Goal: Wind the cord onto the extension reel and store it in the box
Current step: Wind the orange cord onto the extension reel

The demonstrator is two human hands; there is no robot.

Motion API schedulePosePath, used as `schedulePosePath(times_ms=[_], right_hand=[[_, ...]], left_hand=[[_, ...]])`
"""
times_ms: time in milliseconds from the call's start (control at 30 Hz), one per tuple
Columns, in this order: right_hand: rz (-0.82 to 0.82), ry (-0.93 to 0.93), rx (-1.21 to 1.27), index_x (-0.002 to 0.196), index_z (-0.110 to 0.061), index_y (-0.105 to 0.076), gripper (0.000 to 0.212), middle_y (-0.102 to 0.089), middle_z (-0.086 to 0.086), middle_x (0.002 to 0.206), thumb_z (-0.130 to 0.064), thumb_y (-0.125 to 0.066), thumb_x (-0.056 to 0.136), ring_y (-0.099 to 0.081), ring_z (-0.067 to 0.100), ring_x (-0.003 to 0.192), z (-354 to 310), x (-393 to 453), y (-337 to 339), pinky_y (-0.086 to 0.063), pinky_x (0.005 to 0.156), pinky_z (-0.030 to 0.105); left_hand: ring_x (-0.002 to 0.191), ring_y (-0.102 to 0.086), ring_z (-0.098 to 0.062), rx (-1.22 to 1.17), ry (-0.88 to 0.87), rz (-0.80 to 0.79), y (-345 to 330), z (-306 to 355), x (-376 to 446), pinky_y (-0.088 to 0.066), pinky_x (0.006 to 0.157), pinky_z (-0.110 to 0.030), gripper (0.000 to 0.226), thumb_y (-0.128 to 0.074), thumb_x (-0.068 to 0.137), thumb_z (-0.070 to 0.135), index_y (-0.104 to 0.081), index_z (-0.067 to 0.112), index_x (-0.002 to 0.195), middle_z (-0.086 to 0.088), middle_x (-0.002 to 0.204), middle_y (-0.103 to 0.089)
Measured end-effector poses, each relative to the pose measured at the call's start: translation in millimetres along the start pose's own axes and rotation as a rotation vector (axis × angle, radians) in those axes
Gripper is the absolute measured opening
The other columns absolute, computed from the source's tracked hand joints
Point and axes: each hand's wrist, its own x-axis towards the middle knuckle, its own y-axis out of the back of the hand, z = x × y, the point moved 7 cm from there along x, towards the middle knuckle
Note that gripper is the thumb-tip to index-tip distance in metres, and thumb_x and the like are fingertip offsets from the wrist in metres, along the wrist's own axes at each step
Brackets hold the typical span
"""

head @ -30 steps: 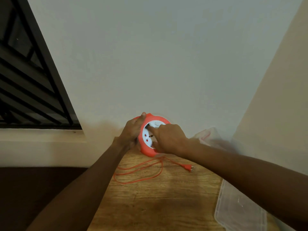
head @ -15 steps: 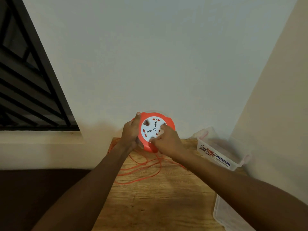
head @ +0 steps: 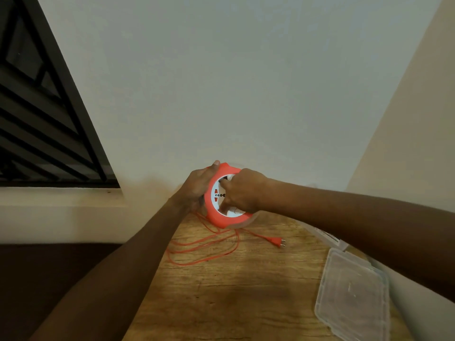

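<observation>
A round orange extension reel point(head: 222, 219) with a white socket face is held upright above the far edge of the wooden table point(head: 234, 291). My left hand point(head: 197, 187) grips its left rim and back. My right hand point(head: 240, 190) lies across the white face with fingers curled into its recesses. Loose orange cord point(head: 204, 247) hangs from the reel and lies in loops on the table, ending in a plug point(head: 277, 241). The clear plastic box point(head: 327, 237) is mostly hidden behind my right forearm.
A clear plastic lid point(head: 354, 296) lies flat at the table's right edge. White walls close the back and right. A dark barred window point(head: 41, 124) sits at the left above a ledge. Dark floor lies left of the table.
My right hand has turned on the reel's face from its lower right to across the middle. The cord loops have shifted, the plug has reappeared on the table, and my forearm now hides the box.
</observation>
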Motion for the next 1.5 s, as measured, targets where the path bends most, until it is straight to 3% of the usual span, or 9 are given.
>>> schedulePosePath(times_ms=[233,400,600,700,800,900,1033,1333,1500], right_hand=[[0.225,-0.183,0.152,0.150,-0.033,-0.030,0.057,-0.066,0.001,0.106,-0.042,-0.049,0.097,-0.066,0.026,0.088,11.8,4.6,1.2,-0.037,0.057,0.030],[0.324,-0.691,1.109,0.133,-0.018,-0.050,0.043,-0.066,0.005,0.114,-0.035,-0.053,0.093,-0.063,0.024,0.096,31.1,4.5,-21.2,-0.046,0.069,0.030],[0.486,-0.869,2.671,0.137,-0.003,-0.039,0.047,-0.067,0.005,0.069,-0.007,-0.049,0.091,-0.049,0.010,0.040,-16.2,19.2,-35.1,-0.037,0.038,0.020],[0.574,-0.724,2.294,0.138,-0.010,-0.046,0.052,-0.070,0.006,0.071,-0.006,-0.058,0.088,-0.060,0.013,0.050,-17.8,15.1,-6.1,-0.048,0.048,0.023],[0.798,-0.512,1.089,0.114,-0.017,-0.066,0.030,-0.069,0.002,0.095,-0.012,-0.060,0.085,-0.065,0.019,0.074,7.1,-7.2,30.2,-0.052,0.061,0.031],[0.444,-0.233,0.486,0.114,-0.022,-0.067,0.031,-0.049,0.007,0.140,-0.013,-0.066,0.084,-0.064,0.030,0.099,7.5,0.8,15.9,-0.048,0.061,0.034],[0.150,-0.105,0.350,0.130,-0.037,-0.056,0.050,-0.022,0.005,0.160,-0.018,-0.071,0.087,-0.063,0.029,0.107,8.1,2.3,-4.3,-0.053,0.069,0.033],[0.094,-0.039,0.074,0.148,-0.044,-0.030,0.063,-0.051,0.012,0.136,-0.034,-0.061,0.095,-0.060,0.030,0.113,-19.7,11.8,-2.4,-0.050,0.069,0.036],[0.203,-0.448,0.486,0.149,-0.026,-0.032,0.062,-0.065,0.005,0.115,-0.044,-0.053,0.094,-0.066,0.029,0.098,-2.4,19.4,-11.2,-0.042,0.064,0.034]], left_hand=[[0.101,-0.073,-0.041,-0.122,0.011,0.075,14.8,-7.0,-6.0,-0.059,0.094,-0.054,0.055,-0.058,0.099,0.053,-0.072,0.003,0.119,-0.024,0.114,-0.076],[0.096,-0.077,-0.031,-0.265,-0.014,0.250,17.2,-4.4,-7.8,-0.063,0.087,-0.046,0.048,-0.056,0.102,0.050,-0.073,0.008,0.117,-0.014,0.108,-0.079],[0.076,-0.078,-0.021,-0.246,0.067,0.332,25.5,-16.7,-4.5,-0.064,0.069,-0.037,0.059,-0.046,0.102,0.060,-0.074,0.008,0.108,-0.012,0.098,-0.080],[0.067,-0.072,-0.010,-0.188,0.061,0.323,27.7,-10.8,-8.2,-0.054,0.049,-0.019,0.051,-0.037,0.107,0.055,-0.070,0.018,0.093,-0.004,0.090,-0.076],[0.094,-0.072,-0.018,-0.239,0.075,0.232,28.1,-9.0,-7.7,-0.060,0.064,-0.026,0.040,-0.041,0.105,0.057,-0.065,0.025,0.103,-0.001,0.104,-0.076],[0.091,-0.077,-0.023,-0.218,0.084,0.133,27.0,-8.5,-9.1,-0.064,0.068,-0.037,0.043,-0.042,0.106,0.054,-0.069,0.021,0.109,-0.003,0.093,-0.082],[0.082,-0.076,-0.026,-0.077,0.066,0.112,29.1,-11.3,-11.9,-0.063,0.077,-0.043,0.042,-0.050,0.104,0.051,-0.072,0.016,0.103,-0.005,0.087,-0.081],[0.071,-0.077,-0.021,-0.053,0.121,-0.001,14.0,-17.6,-18.2,-0.064,0.069,-0.037,0.040,-0.053,0.104,0.048,-0.072,0.013,0.102,-0.006,0.084,-0.080],[0.093,-0.075,-0.031,-0.134,0.046,0.151,27.2,-19.0,-15.7,-0.063,0.082,-0.042,0.042,-0.061,0.101,0.046,-0.074,0.008,0.114,-0.017,0.107,-0.078]])
